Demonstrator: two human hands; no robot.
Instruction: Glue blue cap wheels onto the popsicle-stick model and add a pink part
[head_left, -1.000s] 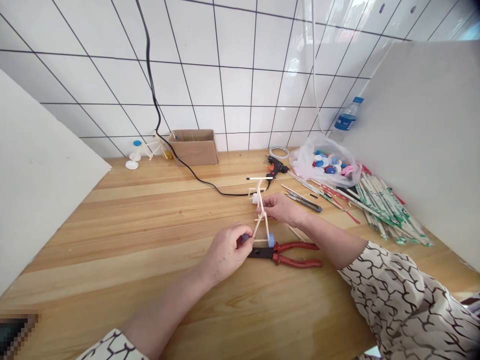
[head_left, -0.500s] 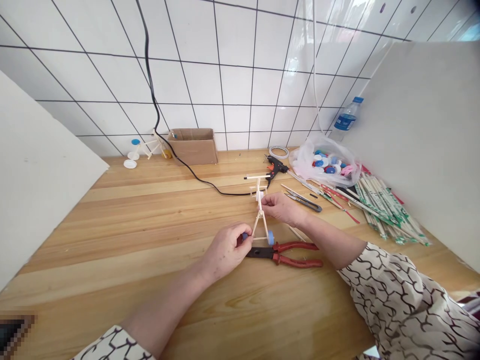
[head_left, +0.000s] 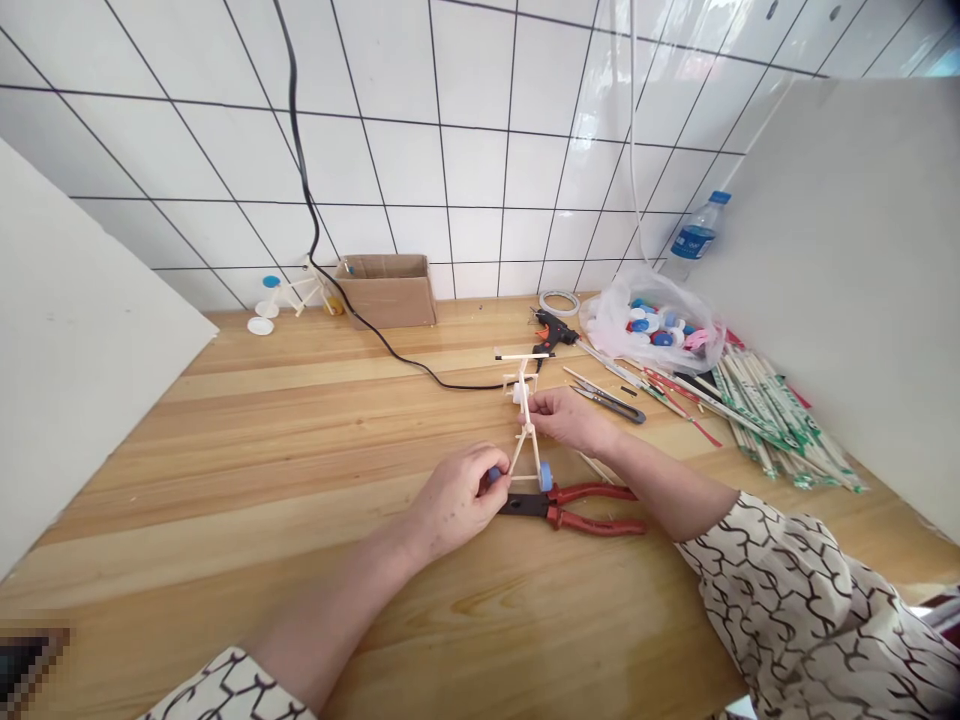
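Note:
A small model built of thin wooden sticks (head_left: pixel 525 425) stands on the wooden table (head_left: pixel 300 480), with blue bottle caps as wheels at its near end. My left hand (head_left: pixel 454 500) is closed in a pinch on the left blue cap (head_left: pixel 494 474). My right hand (head_left: pixel 571 418) pinches the stick frame near its middle. A second blue cap (head_left: pixel 546 476) sits on the right of the axle. Red-handled pliers (head_left: pixel 585 506) lie on the table just behind the model's near end.
A glue gun (head_left: pixel 553 330) with a black cable, a bag of bottle caps (head_left: pixel 651 325), scissors (head_left: pixel 611 400) and packs of chopsticks (head_left: pixel 772 415) lie at the right. A cardboard box (head_left: pixel 390 290) and another stick model (head_left: pixel 289 298) stand by the tiled wall. White boards flank both sides.
The stick model shifted slightly in my hands and its near end turned a little. Both hands kept their grips in nearly the same place.

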